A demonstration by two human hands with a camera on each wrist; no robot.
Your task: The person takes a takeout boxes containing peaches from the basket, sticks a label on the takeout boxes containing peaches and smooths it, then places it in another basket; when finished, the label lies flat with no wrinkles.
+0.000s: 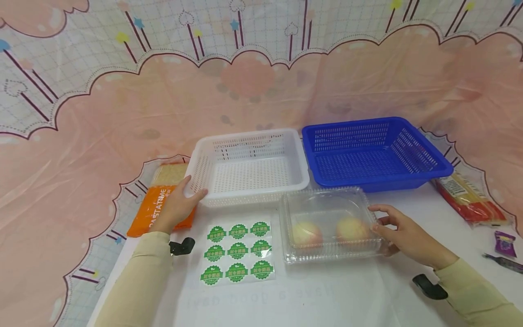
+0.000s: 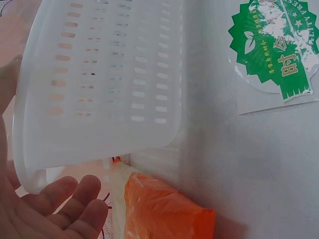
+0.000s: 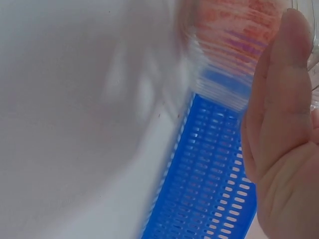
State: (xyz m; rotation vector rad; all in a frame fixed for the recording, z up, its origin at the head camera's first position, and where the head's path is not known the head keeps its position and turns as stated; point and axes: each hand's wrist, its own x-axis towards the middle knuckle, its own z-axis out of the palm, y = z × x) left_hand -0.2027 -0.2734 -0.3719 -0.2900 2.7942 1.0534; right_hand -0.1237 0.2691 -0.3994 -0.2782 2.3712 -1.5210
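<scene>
My left hand (image 1: 175,209) grips the front left corner of a white plastic basket (image 1: 245,193), thumb over the rim and fingers outside below it. At the right end of a clear lidded plastic box (image 1: 327,204), my right hand (image 1: 408,238) holds the edge between thumb and fingers. Two round yellow-and-red fruits (image 1: 307,235) show inside the box, and its lid looks closed. In the left wrist view the white basket's wall (image 2: 99,134) stands beside the fingers (image 2: 92,211). The right wrist view shows the thumb (image 3: 294,40) against the box, with some fingers hidden.
A blue basket (image 1: 376,184) stands behind the box. Green round stickers (image 1: 238,250) lie on a sheet between the arms. An orange pasta bag (image 1: 140,213) is at left; a red-and-yellow packet (image 1: 470,200), a purple wrapper (image 1: 505,243) and a dark slim object (image 1: 504,262) lie at right.
</scene>
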